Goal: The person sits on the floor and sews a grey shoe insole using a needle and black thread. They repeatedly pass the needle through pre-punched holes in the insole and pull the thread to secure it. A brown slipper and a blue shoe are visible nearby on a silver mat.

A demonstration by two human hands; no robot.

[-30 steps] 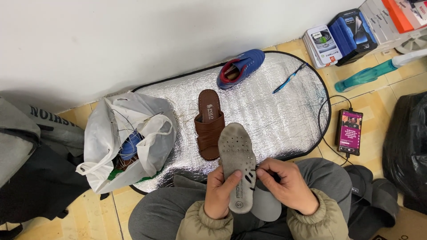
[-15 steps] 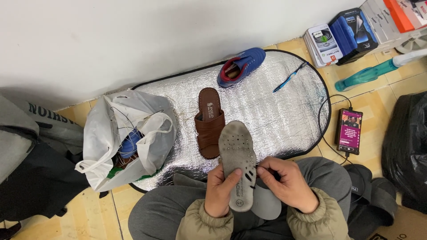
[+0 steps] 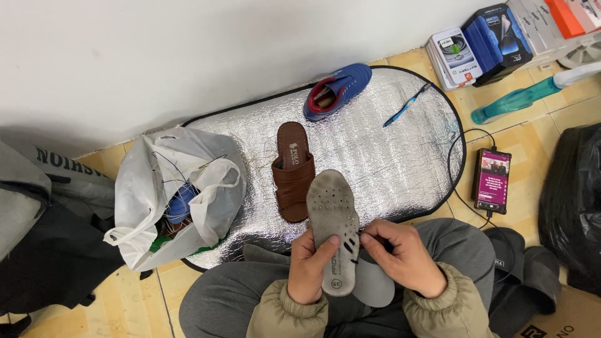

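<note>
My left hand (image 3: 311, 265) grips a worn grey shoe insole (image 3: 333, 213) by its heel end, thumb across it, toe end pointing away from me. My right hand (image 3: 404, 255) pinches the insole's right edge near the heel. A second pale grey insole (image 3: 374, 285) lies under it on my lap. Just beyond the insole, a brown slipper (image 3: 293, 170) lies on a silver foil mat (image 3: 369, 156). A blue and red shoe (image 3: 336, 91) rests at the mat's far edge.
A white plastic bag (image 3: 169, 194) with blue items sits at left beside dark clothing (image 3: 44, 250). A blue pen (image 3: 405, 104) lies on the mat. A phone (image 3: 491, 180) on a cable, boxes (image 3: 482, 44), a teal bottle (image 3: 513, 103) and a black bag (image 3: 573, 200) stand at right.
</note>
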